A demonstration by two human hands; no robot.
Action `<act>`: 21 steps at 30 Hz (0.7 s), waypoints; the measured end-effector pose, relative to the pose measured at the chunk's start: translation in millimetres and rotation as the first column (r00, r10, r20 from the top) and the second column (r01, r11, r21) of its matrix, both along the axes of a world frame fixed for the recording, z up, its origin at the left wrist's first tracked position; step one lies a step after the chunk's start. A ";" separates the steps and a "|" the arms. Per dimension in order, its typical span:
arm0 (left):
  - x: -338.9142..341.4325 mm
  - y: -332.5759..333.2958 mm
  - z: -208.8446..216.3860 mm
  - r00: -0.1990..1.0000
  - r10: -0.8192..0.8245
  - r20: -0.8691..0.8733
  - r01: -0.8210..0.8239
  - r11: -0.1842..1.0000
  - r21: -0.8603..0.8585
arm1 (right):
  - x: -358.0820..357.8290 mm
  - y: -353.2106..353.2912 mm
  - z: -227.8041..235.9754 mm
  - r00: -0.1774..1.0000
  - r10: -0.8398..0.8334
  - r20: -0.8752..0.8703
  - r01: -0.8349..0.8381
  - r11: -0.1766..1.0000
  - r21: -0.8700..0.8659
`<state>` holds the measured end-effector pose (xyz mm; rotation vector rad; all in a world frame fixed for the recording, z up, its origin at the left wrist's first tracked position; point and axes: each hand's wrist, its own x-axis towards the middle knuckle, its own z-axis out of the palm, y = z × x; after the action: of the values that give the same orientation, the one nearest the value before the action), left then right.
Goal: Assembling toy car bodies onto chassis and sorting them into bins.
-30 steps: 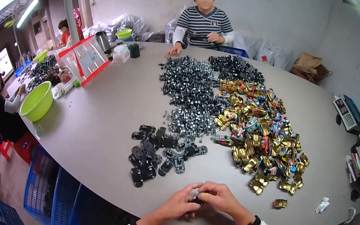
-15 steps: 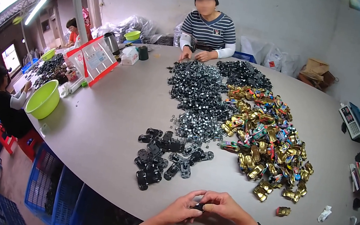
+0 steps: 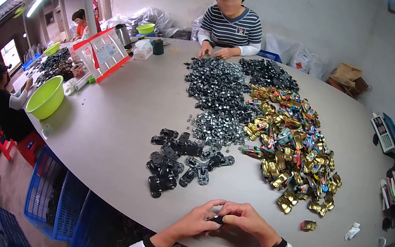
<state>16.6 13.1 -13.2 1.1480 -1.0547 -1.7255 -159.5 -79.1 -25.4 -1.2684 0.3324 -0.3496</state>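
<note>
Close to the table's near edge, my left hand [image 3: 196, 220] and my right hand [image 3: 247, 220] meet around a small black toy car chassis [image 3: 216, 219]. Fingers of both hands are closed on it and cover most of it. Beyond my left hand lies a loose group of black toy car chassis [image 3: 163, 183]. Behind that spreads a large heap of small wheels on axles [image 3: 218, 93]. Gold and multicoloured toy car bodies [image 3: 281, 163] are piled to the right, and one gold toy car body [image 3: 309, 225] sits apart, right of my right hand.
Across the table [image 3: 127, 112] a person [image 3: 231, 25] sits by a black heap of parts [image 3: 270, 74]. A green basin [image 3: 46, 97] and a red-edged clear bag [image 3: 101, 54] stand left; two people work beyond. Blue crates [image 3: 45, 187] are below the left edge. Crumpled tissue [image 3: 352, 231] lies right.
The view has shifted slightly, so the table contents appear a little higher. Both hands stay together on the chassis, with a small shift of the fingers.
</note>
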 end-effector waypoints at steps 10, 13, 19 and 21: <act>-4.5 -5.3 4.4 0.995 -0.013 0.097 0.018 0.999 -0.050 | 5.2 10.8 -6.6 0.973 -0.224 0.060 0.217 0.793 -0.569; -9.6 -1.7 4.5 0.992 0.017 0.121 -0.009 0.998 -0.065 | 3.3 15.7 -7.7 0.968 -0.242 0.062 0.236 0.801 -0.550; -5.4 1.4 -10.9 0.976 0.095 0.195 -0.073 0.990 -0.118 | 9.1 16.6 -9.9 0.969 -0.240 -0.049 0.194 0.874 -0.446; -9.5 4.4 -14.5 0.970 0.156 0.185 -0.118 0.973 -0.200 | 7.3 19.4 -9.9 0.967 -0.254 -0.009 0.222 0.860 -0.460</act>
<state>7.1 17.5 -27.7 1.2608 -1.2016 -1.3927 -152.2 -59.8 -35.4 -1.7106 0.4886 -0.6236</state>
